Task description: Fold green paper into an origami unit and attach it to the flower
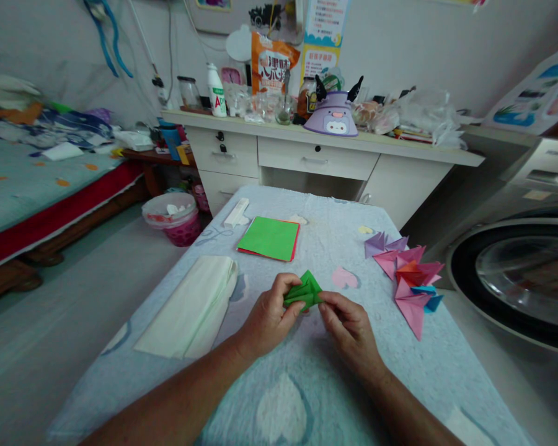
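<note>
A small piece of folded green origami paper [309,287] is held in the air above the middle of the table, with several creased layers showing. My left hand [273,311] pinches its left side between thumb and fingers. At its right corner, the thumb and forefinger of my right hand [349,323] are closed on the paper. Beyond my hands lies a stack of square origami paper [268,238], green on top with red edges below. To the right sits a cluster of folded paper cranes [411,279] in purple, pink, orange and blue.
A pale folded cloth or paper bundle [190,310] lies on the left of the table [288,409], and a narrow white box [237,212] near the far left corner. Beyond stands a cluttered white cabinet [316,155]. A washing machine [530,248] is on the right, a pink bin [181,230] on the left.
</note>
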Tool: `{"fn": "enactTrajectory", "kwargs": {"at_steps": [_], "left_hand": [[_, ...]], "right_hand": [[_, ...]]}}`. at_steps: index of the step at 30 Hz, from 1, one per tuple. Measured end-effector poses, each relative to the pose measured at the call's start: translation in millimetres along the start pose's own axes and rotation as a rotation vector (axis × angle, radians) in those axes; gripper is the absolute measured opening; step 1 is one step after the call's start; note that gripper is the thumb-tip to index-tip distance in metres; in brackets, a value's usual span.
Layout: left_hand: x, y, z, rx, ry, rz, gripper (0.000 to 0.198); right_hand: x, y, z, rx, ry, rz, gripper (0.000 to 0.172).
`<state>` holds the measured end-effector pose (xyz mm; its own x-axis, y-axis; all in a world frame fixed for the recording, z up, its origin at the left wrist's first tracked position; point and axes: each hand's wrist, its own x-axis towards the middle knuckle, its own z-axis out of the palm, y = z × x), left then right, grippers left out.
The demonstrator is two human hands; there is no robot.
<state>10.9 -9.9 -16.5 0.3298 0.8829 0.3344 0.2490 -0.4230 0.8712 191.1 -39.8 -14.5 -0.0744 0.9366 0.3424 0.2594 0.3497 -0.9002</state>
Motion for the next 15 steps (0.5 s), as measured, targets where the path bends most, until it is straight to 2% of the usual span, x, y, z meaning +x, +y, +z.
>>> {"fn": "enactTrajectory", "kwargs": {"at_steps": [3,6,11,15], "left_hand": [[-2.1,-3.0,1.5,-0.028,0.007,0.0,0.04],[-2.2,-3.1,0.6,0.032,0.01,0.029,0.038],[1.7,3.2,-3.4,0.089,-0.057,0.067,0.021],[4.3,6.0,-4.2,0.059,-0.065,0.031,0.008]], "right_hand": [[0.0,0.5,-0.5,0.007,0.001,-0.018,0.017],[0.0,1.4,-0.6,0.009,-0.008,-0.013,0.016],[-0.4,0.9,-0.2,0.021,-0.027,0.019,0.016],[-2.2,-1.1,1.1,0.104,0.009,0.061,0.019]]}}
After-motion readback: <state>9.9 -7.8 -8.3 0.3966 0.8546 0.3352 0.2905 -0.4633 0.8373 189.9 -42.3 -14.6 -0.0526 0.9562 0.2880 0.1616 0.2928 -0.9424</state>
